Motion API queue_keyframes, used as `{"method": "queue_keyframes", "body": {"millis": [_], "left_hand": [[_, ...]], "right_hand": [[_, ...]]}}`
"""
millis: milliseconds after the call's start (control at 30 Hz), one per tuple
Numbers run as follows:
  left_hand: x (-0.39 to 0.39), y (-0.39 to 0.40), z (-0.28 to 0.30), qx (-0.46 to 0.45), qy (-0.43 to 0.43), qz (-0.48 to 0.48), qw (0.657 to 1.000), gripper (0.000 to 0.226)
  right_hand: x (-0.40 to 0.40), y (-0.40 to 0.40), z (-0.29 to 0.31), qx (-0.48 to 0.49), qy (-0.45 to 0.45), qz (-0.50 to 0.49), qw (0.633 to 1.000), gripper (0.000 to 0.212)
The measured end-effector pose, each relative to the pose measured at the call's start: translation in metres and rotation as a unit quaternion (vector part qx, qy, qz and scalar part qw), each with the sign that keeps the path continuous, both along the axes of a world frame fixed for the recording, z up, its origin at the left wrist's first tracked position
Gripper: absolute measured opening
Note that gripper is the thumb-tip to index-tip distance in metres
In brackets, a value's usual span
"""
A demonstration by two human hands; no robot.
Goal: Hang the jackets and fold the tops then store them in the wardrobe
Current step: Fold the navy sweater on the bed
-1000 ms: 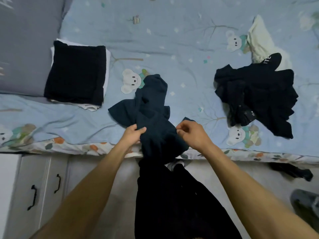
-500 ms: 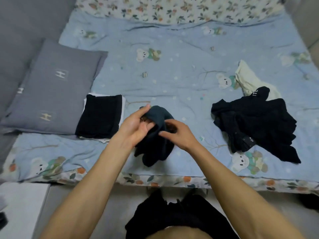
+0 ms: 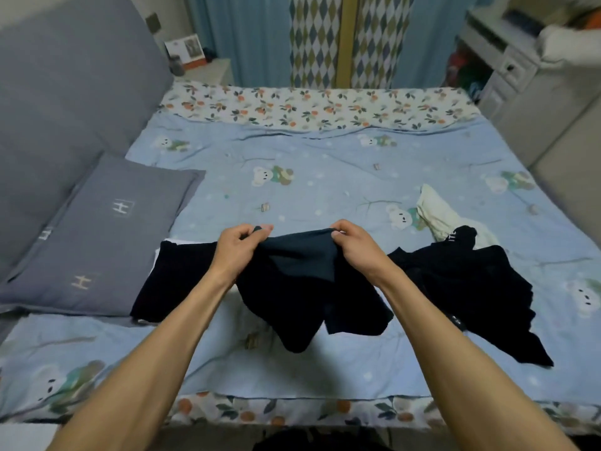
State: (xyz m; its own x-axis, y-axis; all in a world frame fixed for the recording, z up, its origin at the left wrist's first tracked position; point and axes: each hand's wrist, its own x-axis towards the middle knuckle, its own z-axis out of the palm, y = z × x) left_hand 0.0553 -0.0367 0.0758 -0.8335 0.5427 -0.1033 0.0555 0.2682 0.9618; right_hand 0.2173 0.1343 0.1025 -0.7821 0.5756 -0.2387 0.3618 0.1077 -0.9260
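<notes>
Over the bed [image 3: 325,196], we are lifting a dark teal top [image 3: 302,271] to fold it. Our left hand [image 3: 239,247] and right hand [image 3: 353,244] are pinching its upper edge. Next, we judge, laying it flat.

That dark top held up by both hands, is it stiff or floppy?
Probably floppy: the dark top sags between the left hand and right hand, its ends drooping toward the bed. Likely light, since fingertip pinches hold it.

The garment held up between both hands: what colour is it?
Dark teal-navy top, plain with no print, seen best in the head view.
</notes>
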Motion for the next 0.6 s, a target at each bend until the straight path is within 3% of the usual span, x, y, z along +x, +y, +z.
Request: {"method": "queue_keyframes", "body": {"millis": [100,167,200,267,400,433,500,600], "left_hand": [[0.004,0.016,0.016,-0.011,0.051,-0.067,0.996,0.038],[0.001,0.022,0.027,-0.049,0.111,-0.136,0.983,0.024],[-0.001,0.026,0.034,-0.077,0.154,-0.169,0.970,0.028],[-0.005,0.034,0.043,-0.111,0.222,-0.208,0.946,0.035],[0.011,0.054,0.081,-0.029,0.245,-0.233,0.941,0.031],[0.017,0.059,0.090,-0.011,0.247,-0.254,0.935,0.028],[0.025,0.065,0.105,-0.013,0.258,-0.316,0.913,0.034],[0.019,0.063,0.107,-0.082,0.299,-0.338,0.889,0.048]], "right_hand": [[0.003,0.021,0.013,0.068,-0.026,-0.020,0.997,0.017],[0.009,0.036,0.020,0.093,-0.032,-0.037,0.994,0.015],[0.013,0.041,0.027,0.105,-0.039,-0.040,0.993,0.020],[0.021,0.047,0.035,0.161,-0.085,-0.005,0.983,0.043],[0.021,0.036,0.044,0.297,-0.114,0.115,0.941,0.094],[0.016,0.032,0.043,0.321,-0.095,0.128,0.934,0.090],[0.011,0.029,0.044,0.364,-0.048,0.112,0.923,0.054],[0.015,0.035,0.052,0.343,0.008,0.043,0.938,0.022]]}}
